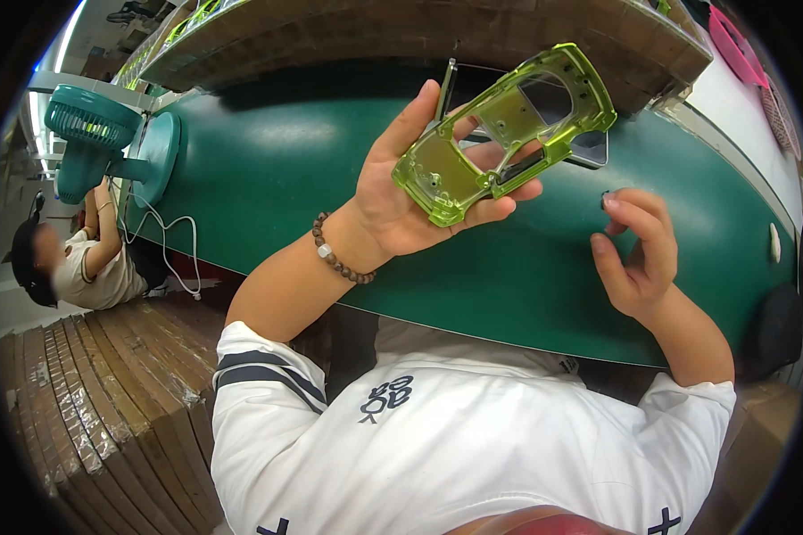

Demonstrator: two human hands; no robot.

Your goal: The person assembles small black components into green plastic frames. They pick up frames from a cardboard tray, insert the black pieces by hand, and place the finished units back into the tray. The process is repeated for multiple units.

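Observation:
A lime-green toy car body shell [451,169] lies in my left hand [393,201], underside up, above the green tabletop. My fingers and thumb hold it along the sides. A narrow dark panel sticks up by my thumb, and a dark-windowed toy car door [589,149] stands out on the far side. To the right, my right hand [642,250] hovers apart from the shell, fingers curled. At its fingertips sits a small black piece [606,199], too small to name; the thumb is away from it.
Cardboard boxes [419,45] line the table's far edge. A teal fan [94,125] with a white cable stands on the left, where another person [98,254] sits. Flattened cardboard [98,410] is stacked lower left. A pink basket [736,45] is at the far right.

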